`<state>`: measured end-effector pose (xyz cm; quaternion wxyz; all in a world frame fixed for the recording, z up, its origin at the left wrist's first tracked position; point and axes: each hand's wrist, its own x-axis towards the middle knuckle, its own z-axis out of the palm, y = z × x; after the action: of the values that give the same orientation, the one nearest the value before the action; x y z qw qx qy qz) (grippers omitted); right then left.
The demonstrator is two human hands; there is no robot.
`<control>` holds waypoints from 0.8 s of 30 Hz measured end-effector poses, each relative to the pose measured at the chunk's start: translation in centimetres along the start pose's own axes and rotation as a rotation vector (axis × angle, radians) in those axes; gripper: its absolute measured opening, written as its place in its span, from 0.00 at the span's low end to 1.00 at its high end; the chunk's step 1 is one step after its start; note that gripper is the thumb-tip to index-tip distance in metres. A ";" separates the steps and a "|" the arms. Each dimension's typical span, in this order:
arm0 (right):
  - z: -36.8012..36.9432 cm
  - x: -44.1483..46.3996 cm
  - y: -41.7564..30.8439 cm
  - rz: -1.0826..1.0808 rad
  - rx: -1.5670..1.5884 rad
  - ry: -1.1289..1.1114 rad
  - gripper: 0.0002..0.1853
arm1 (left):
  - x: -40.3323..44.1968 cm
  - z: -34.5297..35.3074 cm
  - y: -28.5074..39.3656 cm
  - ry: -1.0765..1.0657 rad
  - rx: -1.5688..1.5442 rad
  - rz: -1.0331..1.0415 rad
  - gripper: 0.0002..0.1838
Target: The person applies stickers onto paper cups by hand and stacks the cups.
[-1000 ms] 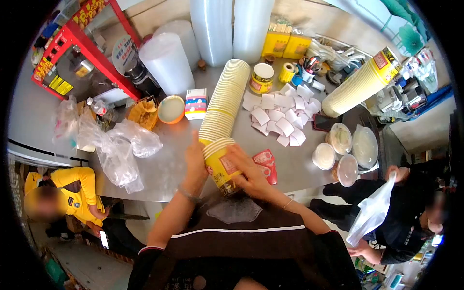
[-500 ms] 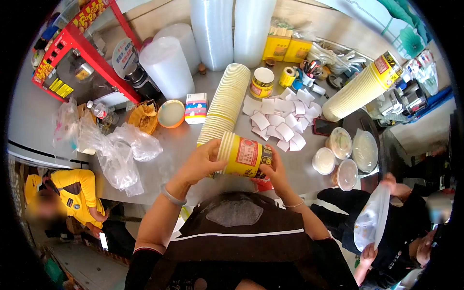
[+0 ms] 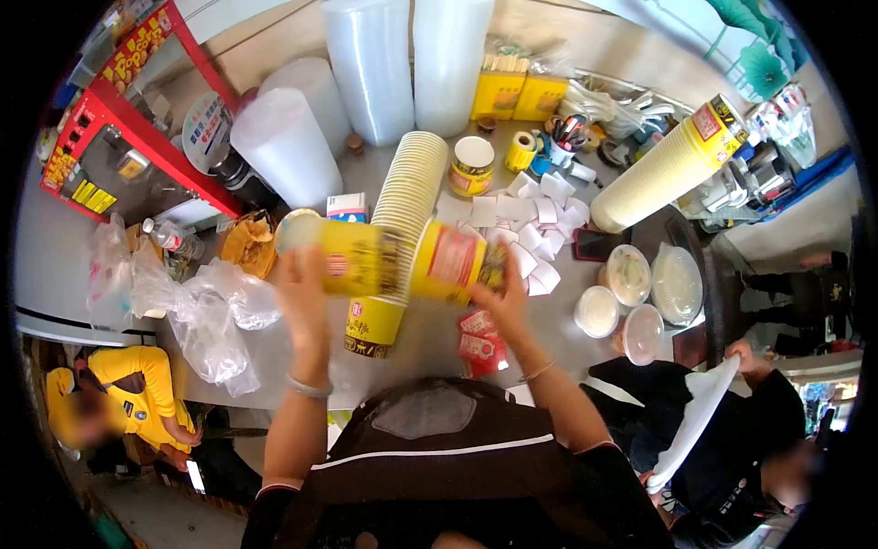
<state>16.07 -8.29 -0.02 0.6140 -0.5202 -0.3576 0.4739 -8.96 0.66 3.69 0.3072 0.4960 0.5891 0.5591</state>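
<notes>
My left hand (image 3: 306, 297) is blurred, its fingers round a yellow paper bowl (image 3: 352, 261) lying on its side in the air. My right hand (image 3: 501, 297) grips another yellow paper bowl (image 3: 450, 263) with a pink label; whether more are nested in it I cannot tell. Between and partly behind the two bowls, a long nested stack of paper bowls (image 3: 413, 174) lies along the steel table (image 3: 416, 352), its yellow printed end towards me. Red packets (image 3: 482, 348) rest on the table just below my right hand.
White label slips (image 3: 530, 220) spread beyond my right hand. Lidded tubs (image 3: 596, 311) and a phone (image 3: 599, 244) lie to the right, near a tall leaning bowl stack (image 3: 663, 169). Plastic bags (image 3: 206, 316) are left. A person in yellow (image 3: 137, 389) and one in black (image 3: 741, 430) are nearby.
Both hands held one short nested group of bowls; now they are apart, each with a bowl, the left one moved leftwards. The stack's yellow end and red packets are uncovered. The view has shifted slightly.
</notes>
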 end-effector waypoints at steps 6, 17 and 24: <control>-2.8 15.5 -8.5 -0.823 -1.219 0.265 0.44 | 2.6 -3.5 2.3 -0.045 -0.464 -0.214 0.14; -2.8 28.3 5.2 -0.389 -1.702 0.002 0.49 | -0.5 -3.1 -0.5 -0.233 -0.414 -0.473 0.19; -3.1 11.4 3.8 -0.463 -0.870 0.042 0.24 | -2.4 -2.8 -0.9 -0.461 -0.444 -0.548 0.16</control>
<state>21.57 1.70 -4.98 0.4361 -0.6445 -0.6163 0.1210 -10.97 -2.43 2.92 0.6677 0.3550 0.4803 0.4444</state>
